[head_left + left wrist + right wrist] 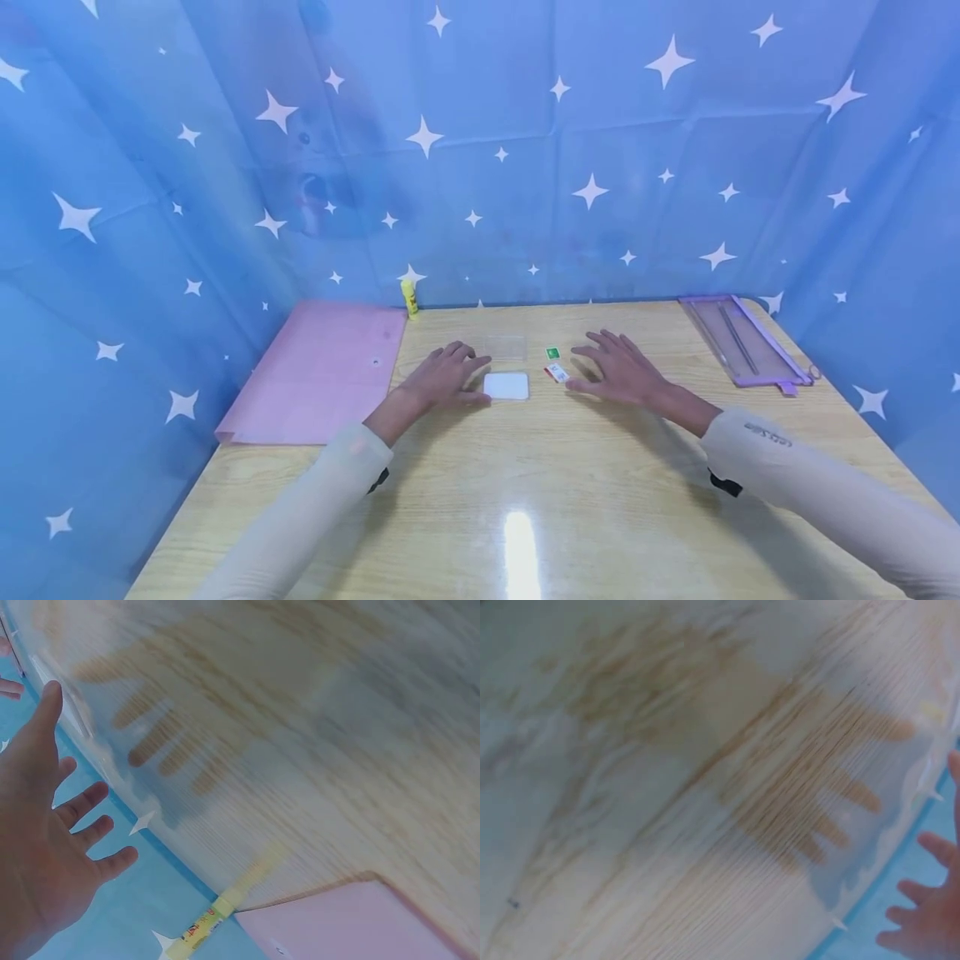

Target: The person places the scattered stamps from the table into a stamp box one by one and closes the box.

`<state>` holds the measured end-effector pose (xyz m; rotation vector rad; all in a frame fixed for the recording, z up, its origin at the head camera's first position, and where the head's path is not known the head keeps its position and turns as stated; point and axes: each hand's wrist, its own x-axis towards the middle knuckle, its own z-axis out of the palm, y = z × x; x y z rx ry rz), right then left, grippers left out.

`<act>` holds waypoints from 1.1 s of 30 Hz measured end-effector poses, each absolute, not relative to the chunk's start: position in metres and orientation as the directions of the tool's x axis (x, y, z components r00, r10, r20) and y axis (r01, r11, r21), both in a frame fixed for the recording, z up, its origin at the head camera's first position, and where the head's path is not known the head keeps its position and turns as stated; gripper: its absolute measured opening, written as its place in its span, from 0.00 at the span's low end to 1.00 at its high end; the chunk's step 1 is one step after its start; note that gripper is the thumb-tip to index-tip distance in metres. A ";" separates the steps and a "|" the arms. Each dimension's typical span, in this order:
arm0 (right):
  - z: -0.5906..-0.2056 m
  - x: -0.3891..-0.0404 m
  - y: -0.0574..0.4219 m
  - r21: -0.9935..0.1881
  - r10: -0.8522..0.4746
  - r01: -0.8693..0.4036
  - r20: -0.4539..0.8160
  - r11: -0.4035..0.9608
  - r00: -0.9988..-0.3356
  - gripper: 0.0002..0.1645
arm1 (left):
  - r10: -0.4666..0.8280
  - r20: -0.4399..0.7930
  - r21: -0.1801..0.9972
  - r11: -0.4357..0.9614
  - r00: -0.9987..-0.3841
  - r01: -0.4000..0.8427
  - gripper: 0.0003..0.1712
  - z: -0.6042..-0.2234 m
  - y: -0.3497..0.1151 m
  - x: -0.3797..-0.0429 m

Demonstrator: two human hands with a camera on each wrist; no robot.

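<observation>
My left hand point(444, 379) hovers just left of a small white rounded rectangle point(506, 386), fingers spread and holding nothing. Just behind that lies a faint, clear rectangular piece point(506, 347), hard to make out. On the other side, my right hand point(621, 371) is also spread and holds nothing. Its thumb is near a small red-and-white piece point(557, 373), and a small green square point(552, 353) lies just behind that piece. In the left wrist view the left hand point(49, 840) has its fingers apart. The right wrist view catches part of the right hand point(930, 907), fingers extended.
A pink folder point(322, 375) covers the table's left side, with a yellow glue stick point(409, 298) upright at its back corner. A purple-edged mesh pouch point(742, 342) holding thin dark items lies at the right back. Behind the wooden table point(480, 483) hangs a blue star-patterned curtain point(510, 100).
</observation>
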<state>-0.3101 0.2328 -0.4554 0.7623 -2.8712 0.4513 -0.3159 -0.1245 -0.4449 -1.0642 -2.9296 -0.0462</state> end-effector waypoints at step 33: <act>-0.457 -0.312 0.198 -0.379 -0.549 -0.586 0.213 0.716 -0.808 0.19 | 0.602 -0.003 0.343 0.751 -0.799 0.564 0.33 -0.450 -0.115 -0.317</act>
